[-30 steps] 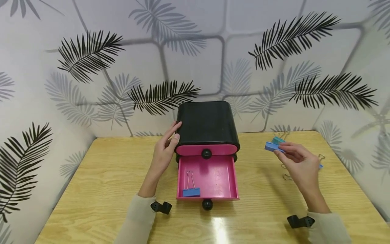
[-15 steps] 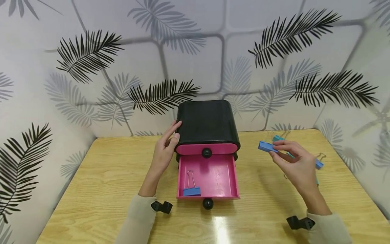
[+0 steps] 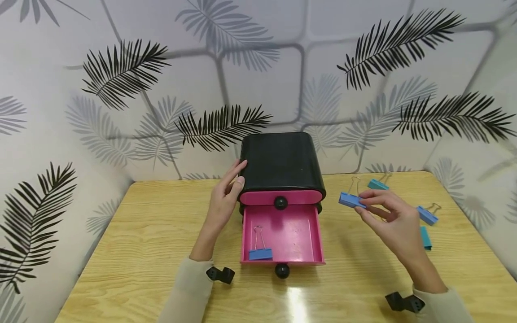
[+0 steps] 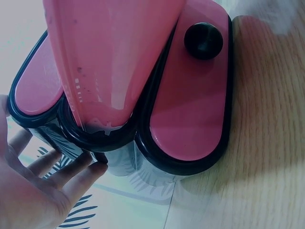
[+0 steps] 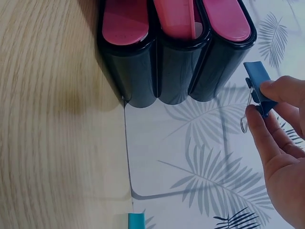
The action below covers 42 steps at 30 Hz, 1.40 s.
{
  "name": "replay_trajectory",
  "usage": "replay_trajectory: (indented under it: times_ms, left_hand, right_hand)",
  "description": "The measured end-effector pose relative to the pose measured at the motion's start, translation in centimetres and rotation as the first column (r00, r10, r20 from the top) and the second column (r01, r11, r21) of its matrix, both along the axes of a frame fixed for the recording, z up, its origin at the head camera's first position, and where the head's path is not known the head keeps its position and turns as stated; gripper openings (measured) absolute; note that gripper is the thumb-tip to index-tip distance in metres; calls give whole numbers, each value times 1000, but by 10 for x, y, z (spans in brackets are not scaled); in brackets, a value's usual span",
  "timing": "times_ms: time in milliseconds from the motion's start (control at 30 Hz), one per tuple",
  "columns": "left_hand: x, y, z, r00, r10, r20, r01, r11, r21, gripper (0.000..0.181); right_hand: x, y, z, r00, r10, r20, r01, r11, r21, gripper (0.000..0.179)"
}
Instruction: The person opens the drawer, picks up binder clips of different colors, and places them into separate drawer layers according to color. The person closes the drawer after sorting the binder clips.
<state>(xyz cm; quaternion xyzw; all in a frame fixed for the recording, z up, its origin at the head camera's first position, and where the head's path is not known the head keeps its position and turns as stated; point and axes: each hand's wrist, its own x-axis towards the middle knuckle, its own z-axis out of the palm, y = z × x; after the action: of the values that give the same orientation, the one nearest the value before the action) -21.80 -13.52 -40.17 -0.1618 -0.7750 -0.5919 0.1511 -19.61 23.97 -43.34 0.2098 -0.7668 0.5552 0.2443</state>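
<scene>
My right hand [image 3: 392, 222] pinches a blue binder clip [image 3: 349, 199] by one end between thumb and fingers, above the table to the right of the drawer unit. In the right wrist view the clip [image 5: 258, 78] shows its wire handle. My left hand [image 3: 221, 202] rests with extended fingers against the left side of the black drawer unit [image 3: 278, 161]; the left wrist view shows its fingertips touching that side. The unit's pink middle drawer [image 3: 288, 233] is pulled out, and another blue binder clip [image 3: 260, 254] lies in its front left corner.
On the table [image 3: 153, 251] at the right lie a teal binder clip [image 3: 378, 184], a blue binder clip [image 3: 427, 216] and another teal clip [image 3: 426, 237], partly behind my right hand. A leaf-patterned wall covering [image 3: 258, 80] stands behind the table.
My right hand has carried the blue binder clip a little leftward, away from the other clips, uncovering more of them. The view has shifted slightly. My left hand stays on the drawer unit.
</scene>
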Motion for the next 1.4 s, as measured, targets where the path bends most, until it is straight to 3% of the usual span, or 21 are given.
replay_trajectory:
  times_ms: [233,400,567,867,1100,1200,1400]
  left_hand:
    - [0,2,-2,1000,-8,-15,8,1000,4,46]
    - [0,2,-3,1000,-11,-18,12,1000,9,46]
    - [2,2,-4,1000,-3,-14,3,1000,16,46]
    - [0,7,-5,1000,-23,-13,23,1000,15,46]
    - [0,7,-2,1000,-24,-13,24,1000,19,46]
    - [0,6,-2,1000,-21,-19,21,1000,20,46]
    - [-1,2,-2,1000,-11,-27,11,1000,19,46]
  right_hand:
    - [10,-3,5,994,105,30,-106,993,43,29]
    - [11,-8,5,987,162,3,-161,983,86,34]
    - [11,-11,-1,981,192,3,-192,978,85,36]
    - [24,-12,-9,977,211,25,-213,973,84,38]
    - [28,-20,-14,956,280,-90,-272,958,91,48]
    - [29,-26,-16,947,304,-104,-295,950,100,49]
    - [35,-37,-15,955,295,-27,-287,945,156,41]
